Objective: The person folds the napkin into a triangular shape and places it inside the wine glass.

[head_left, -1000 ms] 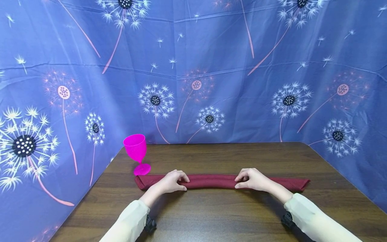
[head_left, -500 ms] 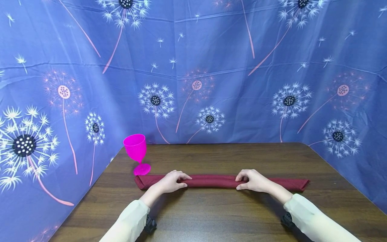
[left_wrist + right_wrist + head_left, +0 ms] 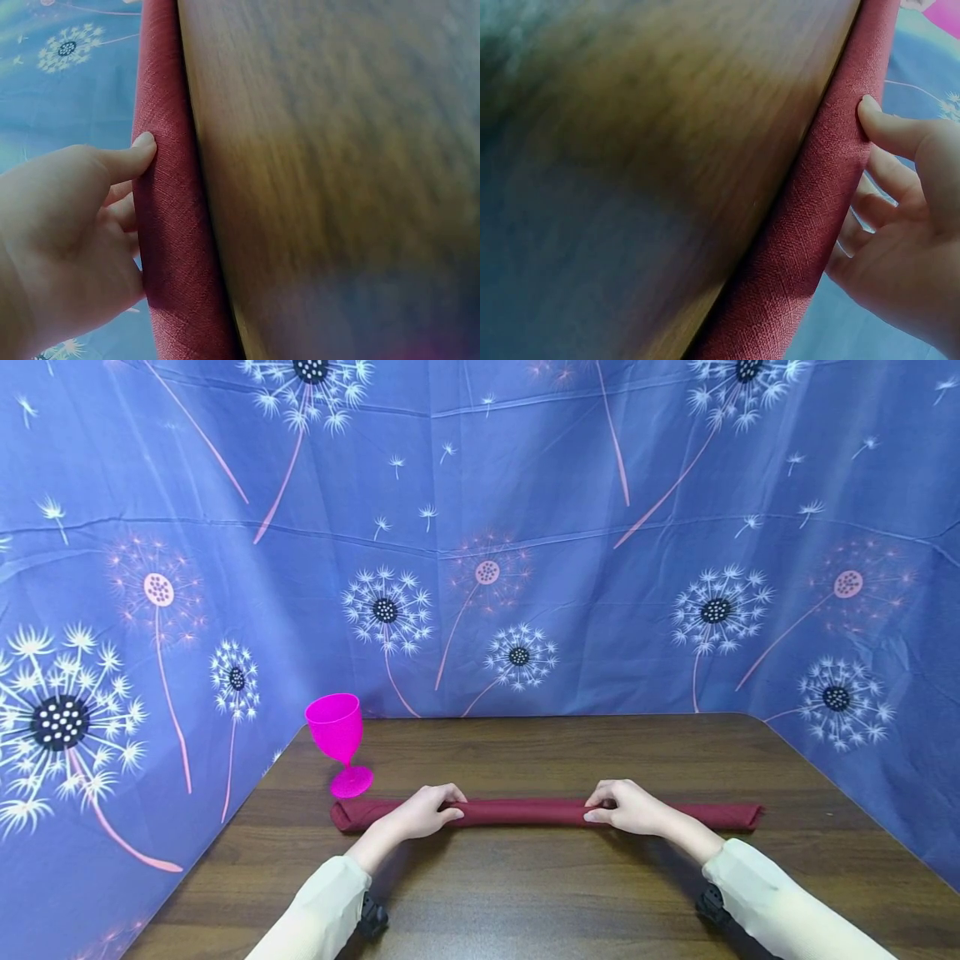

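Note:
A dark red cloth (image 3: 525, 812), rolled into a long narrow tube, lies across the wooden table from left to right. My left hand (image 3: 422, 812) grips it left of its middle, and my right hand (image 3: 633, 807) grips it right of its middle. In the left wrist view the thumb of the left hand (image 3: 67, 217) presses on the woven red cloth (image 3: 169, 210), with the fingers partly hidden behind it. The right wrist view has the right hand (image 3: 922, 217) holding the cloth (image 3: 817, 180) likewise, thumb on one side and fingers on the other.
A bright pink goblet (image 3: 337, 735) stands upright at the table's back left, just behind the cloth's left end. The wooden table (image 3: 510, 893) ends at a blue dandelion-print curtain (image 3: 570, 610) at the back and sides. Black devices are strapped under both wrists.
The cloth has become narrower and more tightly rolled, its loose left-end fold turned in and its back edge slightly nearer. Fingers of both hands shifted a little; the goblet stayed in place.

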Motion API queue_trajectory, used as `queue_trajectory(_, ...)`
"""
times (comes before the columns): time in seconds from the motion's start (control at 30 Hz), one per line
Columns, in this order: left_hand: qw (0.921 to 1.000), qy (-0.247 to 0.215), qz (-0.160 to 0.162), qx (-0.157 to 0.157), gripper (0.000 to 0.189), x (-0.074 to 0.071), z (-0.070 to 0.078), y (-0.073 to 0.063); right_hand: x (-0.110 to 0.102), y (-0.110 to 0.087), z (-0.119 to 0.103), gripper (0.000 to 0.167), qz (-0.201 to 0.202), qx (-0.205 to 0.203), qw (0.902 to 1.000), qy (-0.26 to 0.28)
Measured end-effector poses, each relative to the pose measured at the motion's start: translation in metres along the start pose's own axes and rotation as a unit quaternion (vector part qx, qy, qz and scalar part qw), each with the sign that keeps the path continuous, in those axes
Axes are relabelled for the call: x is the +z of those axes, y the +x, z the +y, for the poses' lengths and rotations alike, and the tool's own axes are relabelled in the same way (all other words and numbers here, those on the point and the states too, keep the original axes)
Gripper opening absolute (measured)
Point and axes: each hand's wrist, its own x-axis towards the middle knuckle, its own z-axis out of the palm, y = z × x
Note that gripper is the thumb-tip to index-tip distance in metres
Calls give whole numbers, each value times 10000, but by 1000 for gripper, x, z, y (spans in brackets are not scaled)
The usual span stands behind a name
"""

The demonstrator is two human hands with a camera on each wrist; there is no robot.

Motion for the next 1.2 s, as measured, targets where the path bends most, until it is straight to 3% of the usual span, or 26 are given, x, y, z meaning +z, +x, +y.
queue_trajectory(0.27,9999,-97,4,-99,9,0,-1,0,-2,1,-2,12,-137,73,9998,-119)
queue_trajectory(0.57,9997,-69,-168,-148,12,-1,-1,-1,0,-1,-2,7,-246,303,9988,296)
queue_trajectory(1.03,9989,162,-434,-18,14,-6,0,-3,-5,0,-3,12,-767,361,9954,445)
queue_trajectory(1.2,9980,55,-597,-196,15,-7,-2,-4,-5,-1,-3,15,-989,472,9927,513)
